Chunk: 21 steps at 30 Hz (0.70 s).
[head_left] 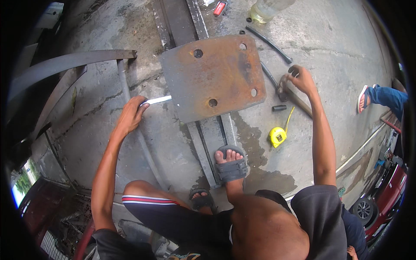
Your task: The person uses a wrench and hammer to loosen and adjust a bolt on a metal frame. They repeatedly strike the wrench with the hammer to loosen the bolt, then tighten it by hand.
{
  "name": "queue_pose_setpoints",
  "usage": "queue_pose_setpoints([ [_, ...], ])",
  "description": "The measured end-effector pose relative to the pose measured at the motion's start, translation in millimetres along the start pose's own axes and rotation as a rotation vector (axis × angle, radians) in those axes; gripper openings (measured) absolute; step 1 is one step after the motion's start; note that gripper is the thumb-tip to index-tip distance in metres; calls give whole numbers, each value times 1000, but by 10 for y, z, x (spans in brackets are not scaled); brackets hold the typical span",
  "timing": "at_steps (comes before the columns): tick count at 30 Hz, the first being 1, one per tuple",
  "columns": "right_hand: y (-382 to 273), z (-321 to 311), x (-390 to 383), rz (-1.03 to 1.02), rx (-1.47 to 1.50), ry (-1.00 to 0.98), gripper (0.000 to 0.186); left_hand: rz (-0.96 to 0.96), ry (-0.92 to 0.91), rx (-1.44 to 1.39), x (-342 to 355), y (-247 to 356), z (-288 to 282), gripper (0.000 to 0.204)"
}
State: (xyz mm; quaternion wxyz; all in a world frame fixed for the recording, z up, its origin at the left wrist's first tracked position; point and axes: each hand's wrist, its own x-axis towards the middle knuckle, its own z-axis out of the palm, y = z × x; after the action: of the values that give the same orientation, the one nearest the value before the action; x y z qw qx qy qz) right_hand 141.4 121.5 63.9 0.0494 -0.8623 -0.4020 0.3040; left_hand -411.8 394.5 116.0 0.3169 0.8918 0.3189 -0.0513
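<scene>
My left hand (130, 113) is closed around a slim silver bar (159, 100); its far end meets the left edge of a rusty steel plate (225, 82) and is hidden there. The plate has four rounded corners and several bolt holes, and it rests across a long steel channel (201, 149). On the right, my right hand (303, 80) hovers by the head of a hammer (284, 89), fingers curled inward. Whatever those fingers may hold is hidden. Behind the hammer head lies a dark metal rod (269, 74).
A yellow tape measure (277, 136), a short black socket (279, 108) and a long bolt (269, 44) lie on the concrete. Farther off are a red item (220, 8) and a clear bottle (266, 11). Curved steel strips (73, 60) jut in at left. Another person's foot (363, 99) stands right.
</scene>
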Motion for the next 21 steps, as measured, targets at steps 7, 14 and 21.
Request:
queue_pose_setpoints([
  [7,-61,359,585,10,-320,378,40,-153,-134,6,184,336,-137,32],
  [14,-152,377,546,-147,-343,236,29,-124,-71,45,93,93,-98,38],
  [21,-577,595,-87,-191,182,441,32,-56,-155,237,302,458,-104,52],
])
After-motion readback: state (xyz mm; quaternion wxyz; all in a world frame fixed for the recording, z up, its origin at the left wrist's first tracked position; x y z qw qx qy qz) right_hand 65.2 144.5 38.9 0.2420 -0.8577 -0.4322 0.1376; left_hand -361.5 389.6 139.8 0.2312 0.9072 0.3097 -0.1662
